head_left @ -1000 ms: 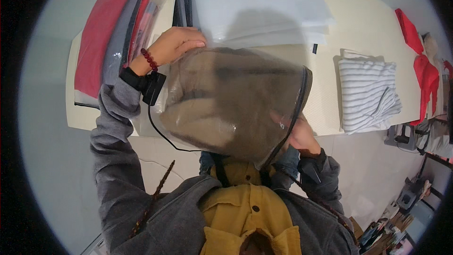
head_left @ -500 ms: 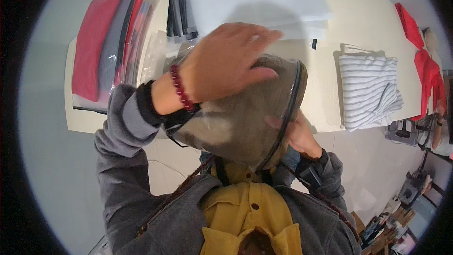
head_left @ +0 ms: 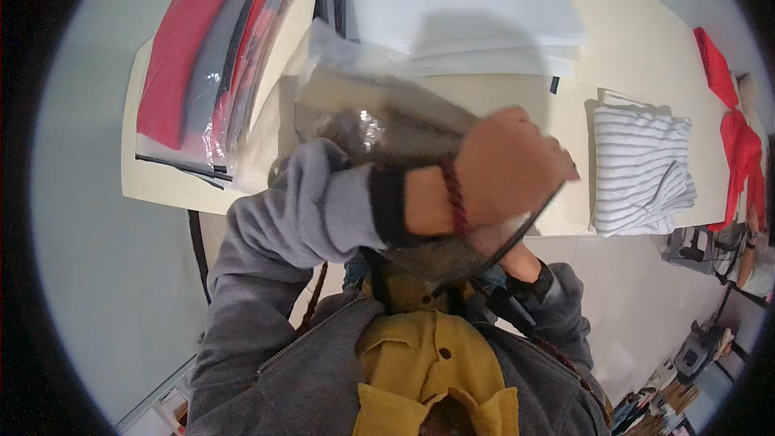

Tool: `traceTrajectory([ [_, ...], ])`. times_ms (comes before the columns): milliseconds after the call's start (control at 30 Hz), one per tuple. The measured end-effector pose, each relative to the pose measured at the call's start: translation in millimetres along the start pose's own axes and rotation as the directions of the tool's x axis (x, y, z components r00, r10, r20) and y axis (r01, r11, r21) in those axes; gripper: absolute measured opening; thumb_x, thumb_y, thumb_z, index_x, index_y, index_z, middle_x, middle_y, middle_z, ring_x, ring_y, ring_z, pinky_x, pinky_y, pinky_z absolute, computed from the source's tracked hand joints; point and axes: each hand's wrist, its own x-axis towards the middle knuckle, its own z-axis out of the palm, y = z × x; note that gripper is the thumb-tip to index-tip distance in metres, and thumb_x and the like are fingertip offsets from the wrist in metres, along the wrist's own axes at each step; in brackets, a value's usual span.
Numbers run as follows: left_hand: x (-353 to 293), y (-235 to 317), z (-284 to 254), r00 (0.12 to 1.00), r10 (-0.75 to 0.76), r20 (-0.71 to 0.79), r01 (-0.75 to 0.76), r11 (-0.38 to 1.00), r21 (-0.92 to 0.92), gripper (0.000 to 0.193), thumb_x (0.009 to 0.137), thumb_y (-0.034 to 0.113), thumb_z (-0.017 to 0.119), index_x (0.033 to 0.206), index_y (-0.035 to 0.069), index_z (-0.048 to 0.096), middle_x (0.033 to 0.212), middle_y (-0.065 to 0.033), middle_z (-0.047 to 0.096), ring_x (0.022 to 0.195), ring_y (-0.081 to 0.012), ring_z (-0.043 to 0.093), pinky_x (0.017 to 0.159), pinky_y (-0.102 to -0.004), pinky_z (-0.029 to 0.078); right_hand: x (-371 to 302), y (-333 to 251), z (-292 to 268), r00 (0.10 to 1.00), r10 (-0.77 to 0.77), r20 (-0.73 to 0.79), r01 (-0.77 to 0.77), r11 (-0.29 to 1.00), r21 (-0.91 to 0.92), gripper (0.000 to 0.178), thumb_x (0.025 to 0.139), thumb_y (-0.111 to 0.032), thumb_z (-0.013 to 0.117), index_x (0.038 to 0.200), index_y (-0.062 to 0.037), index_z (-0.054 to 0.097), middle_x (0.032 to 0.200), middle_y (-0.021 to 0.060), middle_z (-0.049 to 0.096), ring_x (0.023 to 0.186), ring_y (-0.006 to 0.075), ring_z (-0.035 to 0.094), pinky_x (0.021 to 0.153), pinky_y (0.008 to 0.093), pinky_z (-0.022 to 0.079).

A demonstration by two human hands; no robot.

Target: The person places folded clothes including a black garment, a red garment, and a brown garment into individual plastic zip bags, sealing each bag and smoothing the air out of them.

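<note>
A clear plastic zip bag (head_left: 339, 97) with a dark closing strip holds a folded brown-olive garment. It lies partly on the table and hangs over the front edge toward my body. My left hand (head_left: 517, 165), with a dark red bead bracelet at the wrist, reaches across the bag with its fingers curled at the end of the dark strip on the right side. Just below it, my right hand (head_left: 517, 258) grips the same edge of the bag. The bag and my left hand hide most of its fingers.
A stack of bagged red and grey garments (head_left: 190, 56) lies at the left. Flat frosted zip bags (head_left: 460, 8) are piled at the back. A folded striped garment (head_left: 642, 165) rests at the right, with red cloth (head_left: 735, 153) beyond it.
My left hand has moved right across the bag, from flat and open to curled at the strip's end. The bag's far side has come down flatter onto the table.
</note>
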Motion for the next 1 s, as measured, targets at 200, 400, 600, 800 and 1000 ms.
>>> traceTrajectory([
  [200, 0.8, 29.1, 22.3, 0.990, 0.110, -0.090, -0.097, 0.986, 0.138, 0.048, 0.077, 0.041, 0.066, 0.116, 0.013, 0.061, 0.113, -0.0124, 0.061, 0.114, -0.0257, 0.052, 0.097, -0.0532, 0.035, -4.1, -5.8, 0.8, 0.947, 0.147, -0.287, -0.031, 0.927, 0.374, 0.047, 0.084, 0.000, 0.064, 0.127, 0.0025, 0.046, 0.123, 0.0105, 0.055, 0.110, 0.0215, 0.053, 0.093, 0.0346, 0.044],
  [400, -53.6, -13.7, -62.2, 0.907, -0.411, -0.093, 0.421, 0.889, 0.181, 0.066, 0.081, 0.038, 0.065, 0.138, 0.014, 0.043, 0.143, -0.0153, 0.036, 0.131, -0.0338, 0.035, 0.110, -0.0543, 0.019, 3.3, -26.9, 4.1, 0.847, 0.322, -0.422, 0.033, 0.761, 0.647, 0.048, 0.083, 0.002, 0.064, 0.128, 0.0022, 0.047, 0.124, 0.0111, 0.055, 0.112, 0.0225, 0.052, 0.094, 0.0355, 0.044],
  [600, -123.7, -67.3, -19.9, 0.251, -0.965, -0.071, 0.314, 0.150, -0.937, 0.069, 0.095, 0.050, 0.046, 0.144, 0.005, 0.028, 0.143, -0.0148, 0.036, 0.129, -0.0298, 0.039, 0.106, -0.0438, 0.034, 3.0, 3.1, -2.0, 0.857, 0.226, -0.463, 0.002, 0.897, 0.441, 0.051, 0.081, -0.006, 0.071, 0.126, 0.0015, 0.049, 0.124, 0.0119, 0.056, 0.111, 0.0232, 0.053, 0.095, 0.0358, 0.044],
  [800, -140.9, -38.0, 13.1, 0.325, -0.936, 0.139, -0.067, -0.169, -0.983, 0.057, 0.098, 0.046, 0.042, 0.137, 0.004, 0.040, 0.134, -0.0086, 0.049, 0.121, -0.0231, 0.047, 0.101, -0.0374, 0.039, 13.6, -8.3, 13.9, 0.782, 0.317, -0.536, -0.164, 0.935, 0.313, 0.044, 0.082, -0.002, 0.066, 0.124, 0.0044, 0.052, 0.122, 0.0139, 0.057, 0.109, 0.0260, 0.055, 0.096, 0.0363, 0.044],
  [1000, -160.4, -44.1, 18.1, 0.265, -0.904, 0.334, -0.309, -0.408, -0.859, 0.054, 0.099, 0.049, 0.037, 0.136, 0.011, 0.042, 0.134, -0.0054, 0.049, 0.122, -0.0259, 0.046, 0.103, -0.0418, 0.036, 10.1, 38.0, 8.3, 0.907, 0.078, -0.415, 0.116, 0.900, 0.421, 0.050, 0.080, -0.005, 0.065, 0.127, -0.0003, 0.049, 0.112, 0.0127, 0.058, 0.105, 0.0277, 0.055, 0.092, 0.0378, 0.045],
])
